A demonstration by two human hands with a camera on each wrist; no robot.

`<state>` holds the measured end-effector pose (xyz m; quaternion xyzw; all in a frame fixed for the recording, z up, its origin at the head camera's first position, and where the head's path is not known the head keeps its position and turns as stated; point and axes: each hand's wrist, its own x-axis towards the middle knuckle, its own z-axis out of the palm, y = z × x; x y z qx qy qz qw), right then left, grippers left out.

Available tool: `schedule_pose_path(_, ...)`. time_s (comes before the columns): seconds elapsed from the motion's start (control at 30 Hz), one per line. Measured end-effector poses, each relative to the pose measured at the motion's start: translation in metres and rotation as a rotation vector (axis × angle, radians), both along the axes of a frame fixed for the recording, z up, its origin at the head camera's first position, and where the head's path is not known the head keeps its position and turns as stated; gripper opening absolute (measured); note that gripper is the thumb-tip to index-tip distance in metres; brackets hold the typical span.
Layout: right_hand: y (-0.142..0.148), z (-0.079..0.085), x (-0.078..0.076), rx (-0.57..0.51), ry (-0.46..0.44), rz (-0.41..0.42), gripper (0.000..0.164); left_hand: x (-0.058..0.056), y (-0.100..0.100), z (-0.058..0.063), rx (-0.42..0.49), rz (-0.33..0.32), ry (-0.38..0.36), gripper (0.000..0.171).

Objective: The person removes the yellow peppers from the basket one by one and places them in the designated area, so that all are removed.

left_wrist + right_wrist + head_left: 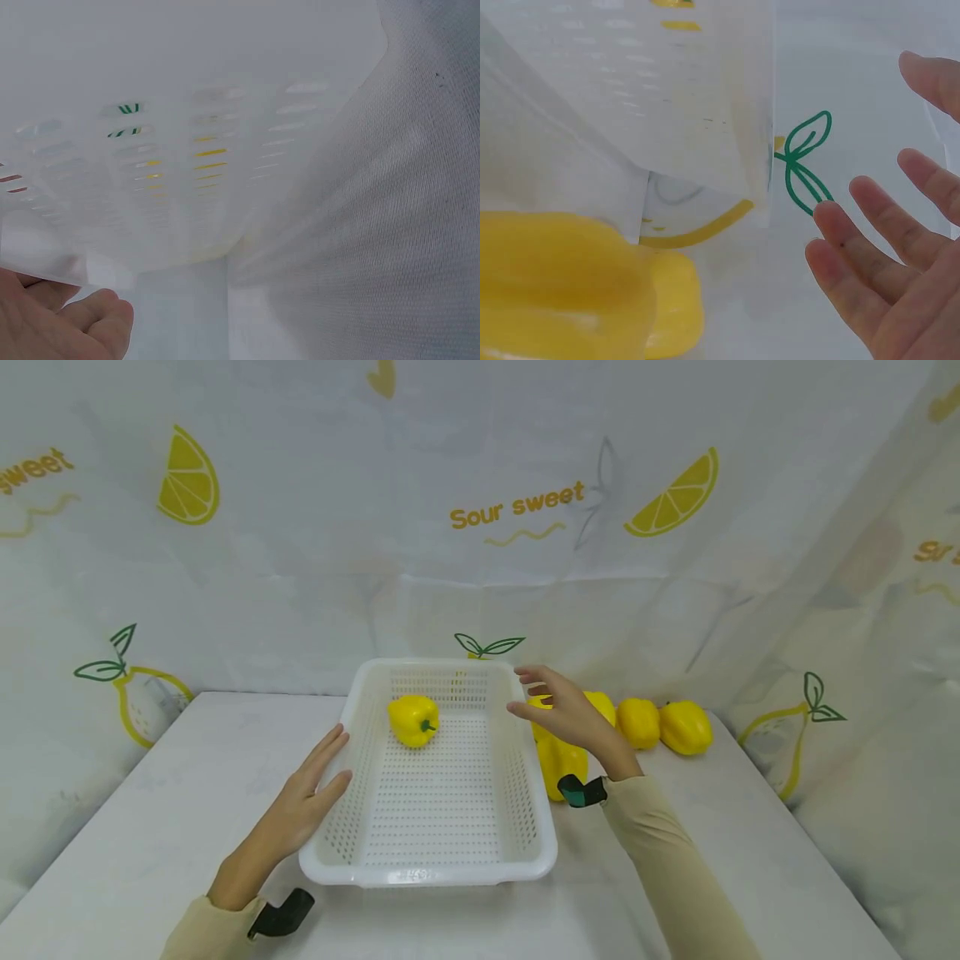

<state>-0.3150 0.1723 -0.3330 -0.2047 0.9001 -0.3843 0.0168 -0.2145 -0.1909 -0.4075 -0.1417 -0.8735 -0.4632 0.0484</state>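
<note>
A white perforated plastic basket (pixel 427 875) stands on the table with a yellow bell pepper (pixel 413 721) inside, its green stem facing front right. My left hand (pixel 303 802) is at the basket's left rim, fingers extended and thumb reaching over the edge. In the left wrist view, the fingertips (pixel 112 319) show just below the rim. By the far right corner of the basket, my right hand (pixel 562 706) is raised with spread, loosely bent fingers and nothing in them. Yellow bell peppers (pixel 562 764) lie below and beside it, partly covered by the hand.
More yellow peppers, including one at the far right (pixel 686 727), line the back right of the white-covered table (pixel 202 777). Behind rises a white curtain (pixel 330 552) printed with lemons and lettering. Each wrist bears a dark strap device (pixel 282 913).
</note>
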Motion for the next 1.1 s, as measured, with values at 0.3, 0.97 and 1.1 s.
schedule_pose_path(0.3, -0.017, 0.016, -0.008, -0.03, 0.003, 0.033, 0.064, 0.0, 0.0, 0.0, 0.0, 0.001, 0.001, 0.061)
schedule_pose_path(0.97, -0.064, 0.01, -0.029, -0.116, -0.008, 0.083, 0.054, 0.001, 0.0, 0.0, 0.015, -0.009, -0.004, 0.061)
schedule_pose_path(1.1, -0.07, 0.006, -0.032, -0.118, -0.03, 0.073, 0.055, 0.0, 0.0, 0.0, 0.007, -0.007, 0.0, 0.06)
